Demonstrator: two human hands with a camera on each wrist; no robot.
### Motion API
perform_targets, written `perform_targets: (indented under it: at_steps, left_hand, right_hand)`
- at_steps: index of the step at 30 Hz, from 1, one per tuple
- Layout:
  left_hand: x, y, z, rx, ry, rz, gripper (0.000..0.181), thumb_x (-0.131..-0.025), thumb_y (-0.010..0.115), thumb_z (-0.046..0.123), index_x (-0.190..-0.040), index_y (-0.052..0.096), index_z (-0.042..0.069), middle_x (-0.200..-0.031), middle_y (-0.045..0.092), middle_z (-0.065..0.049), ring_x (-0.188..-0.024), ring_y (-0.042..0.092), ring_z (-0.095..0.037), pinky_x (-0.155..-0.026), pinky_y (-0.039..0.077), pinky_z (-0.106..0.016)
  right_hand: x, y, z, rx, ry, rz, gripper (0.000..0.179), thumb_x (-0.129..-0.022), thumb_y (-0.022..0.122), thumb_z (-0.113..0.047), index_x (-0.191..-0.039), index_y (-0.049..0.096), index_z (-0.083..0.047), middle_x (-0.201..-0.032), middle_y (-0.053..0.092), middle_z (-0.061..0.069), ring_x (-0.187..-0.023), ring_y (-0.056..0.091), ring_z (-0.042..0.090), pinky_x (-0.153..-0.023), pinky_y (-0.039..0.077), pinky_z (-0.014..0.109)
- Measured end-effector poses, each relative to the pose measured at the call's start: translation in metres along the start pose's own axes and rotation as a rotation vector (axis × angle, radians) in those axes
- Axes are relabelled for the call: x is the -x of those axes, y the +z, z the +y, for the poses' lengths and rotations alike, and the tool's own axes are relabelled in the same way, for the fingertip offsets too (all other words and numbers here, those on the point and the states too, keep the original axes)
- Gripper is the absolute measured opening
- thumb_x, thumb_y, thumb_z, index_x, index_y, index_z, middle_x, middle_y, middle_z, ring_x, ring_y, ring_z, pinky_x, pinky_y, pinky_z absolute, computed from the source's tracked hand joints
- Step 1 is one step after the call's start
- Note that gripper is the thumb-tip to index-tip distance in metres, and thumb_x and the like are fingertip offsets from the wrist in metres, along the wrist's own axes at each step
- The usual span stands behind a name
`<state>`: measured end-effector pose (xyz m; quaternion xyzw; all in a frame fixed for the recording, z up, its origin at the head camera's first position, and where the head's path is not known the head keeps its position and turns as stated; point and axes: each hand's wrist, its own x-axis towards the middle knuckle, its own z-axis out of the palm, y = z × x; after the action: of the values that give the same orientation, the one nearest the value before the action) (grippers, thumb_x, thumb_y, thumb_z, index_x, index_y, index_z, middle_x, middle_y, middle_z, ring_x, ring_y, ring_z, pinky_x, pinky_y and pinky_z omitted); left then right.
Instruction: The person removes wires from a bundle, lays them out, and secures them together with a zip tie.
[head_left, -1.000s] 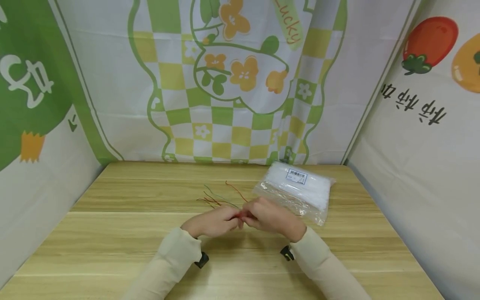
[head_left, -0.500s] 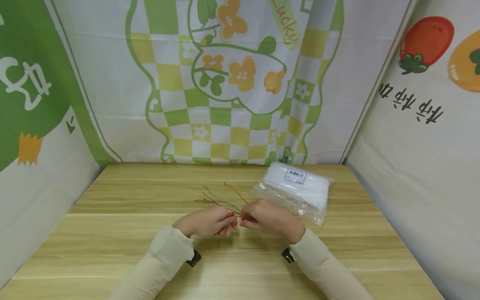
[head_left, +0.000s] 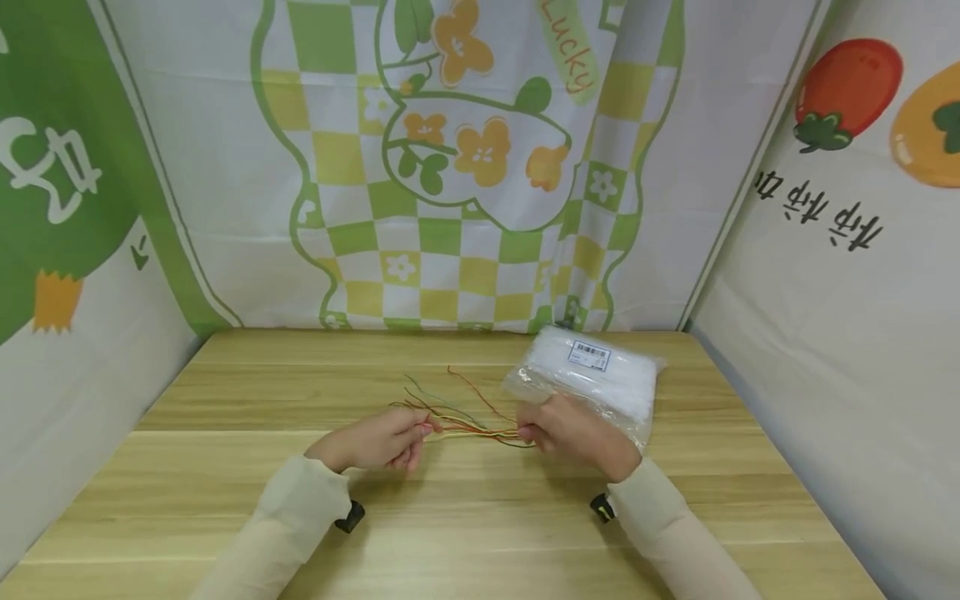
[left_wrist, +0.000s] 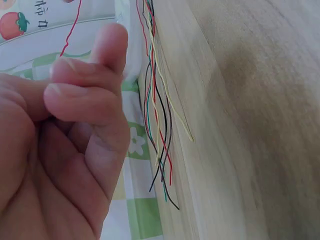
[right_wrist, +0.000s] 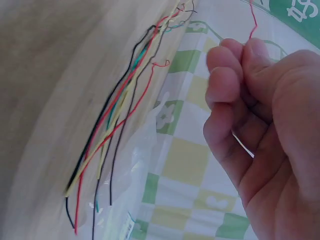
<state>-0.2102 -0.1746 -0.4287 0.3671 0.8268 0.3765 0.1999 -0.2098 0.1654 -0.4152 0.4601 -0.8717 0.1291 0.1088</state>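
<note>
A kinked red wire (left_wrist: 73, 30) runs between my two hands. My left hand (head_left: 378, 437) pinches one end of it between thumb and fingertips, just above the table. The other end sits in the pinch of my right hand (head_left: 576, 435); in the right wrist view the same red wire (right_wrist: 253, 21) rises from the fingertips. Below and behind the hands, a loose bundle of thin wires (head_left: 480, 430) in red, black, yellow and green lies on the table, its ends fanned out to the left. Part of that bundle is hidden behind my right hand in the head view.
A clear plastic bag (head_left: 585, 371) with white contents and a barcode label lies at the back right, just behind my right hand. The wooden table (head_left: 262, 500) meets printed cloth walls (head_left: 225, 167) at the back and on both sides.
My hands were close together over the wires and have drawn apart, left hand leftward and right hand rightward. The middle of the bundle now shows between them, and the red wire is stretched out.
</note>
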Motion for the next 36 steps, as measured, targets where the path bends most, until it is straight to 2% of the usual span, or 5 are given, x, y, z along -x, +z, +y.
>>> perform_targets:
  at_steps: [4, 11, 19, 27, 36]
  left_hand:
    - [0.007, -0.003, 0.000, 0.037, -0.006, 0.026, 0.045, -0.117, 0.035, 0.018, -0.159, 0.029, 0.004, -0.074, 0.068, -0.008, -0.054, 0.051, -0.008, -0.049, 0.044, -0.022]
    - [0.017, -0.010, -0.003, -0.036, 0.009, 0.072, 0.036, -0.116, 0.042, 0.020, -0.105, 0.069, -0.002, -0.088, 0.071, -0.013, -0.070, 0.060, -0.016, -0.059, 0.051, -0.027]
    - [0.022, -0.013, -0.008, -0.036, 0.067, 0.203, 0.036, -0.114, 0.047, 0.019, -0.136, 0.067, -0.001, -0.131, 0.073, -0.020, -0.119, 0.071, -0.032, -0.091, 0.061, -0.036]
    - [0.023, -0.012, -0.012, 0.072, 0.092, 0.269, 0.030, -0.115, 0.045, 0.022, -0.128, 0.069, 0.010, -0.091, 0.067, -0.016, -0.078, 0.063, -0.019, -0.071, 0.055, -0.030]
    - [0.026, -0.010, -0.008, -0.460, 0.090, 0.214, 0.030, -0.102, 0.052, -0.013, -0.097, 0.068, 0.012, -0.086, 0.067, 0.001, -0.072, 0.046, -0.003, -0.069, 0.045, -0.023]
  right_hand:
    - [0.003, 0.000, 0.001, 0.005, 0.034, -0.021, 0.026, -0.098, 0.073, -0.007, -0.076, 0.062, -0.016, -0.064, 0.052, -0.012, -0.060, 0.043, -0.004, -0.058, 0.040, 0.014]
    - [0.009, -0.001, 0.010, -0.046, 0.082, -0.043, 0.032, -0.100, 0.069, -0.005, -0.073, 0.058, -0.018, -0.064, 0.046, -0.014, -0.058, 0.040, -0.004, -0.057, 0.038, 0.016]
    - [0.011, 0.000, 0.011, -0.058, 0.076, -0.067, 0.031, -0.092, 0.064, 0.006, -0.075, 0.058, -0.020, -0.067, 0.048, -0.014, -0.061, 0.042, -0.004, -0.058, 0.038, 0.014]
    - [0.012, 0.000, 0.011, -0.070, 0.101, -0.078, 0.035, -0.100, 0.066, -0.003, -0.071, 0.056, -0.019, -0.062, 0.045, -0.015, -0.056, 0.040, -0.006, -0.056, 0.038, 0.014]
    - [0.016, -0.007, 0.016, 0.012, 0.097, -0.058, 0.031, -0.102, 0.066, -0.006, -0.075, 0.057, -0.020, -0.063, 0.049, -0.014, -0.057, 0.040, -0.004, -0.056, 0.041, 0.018]
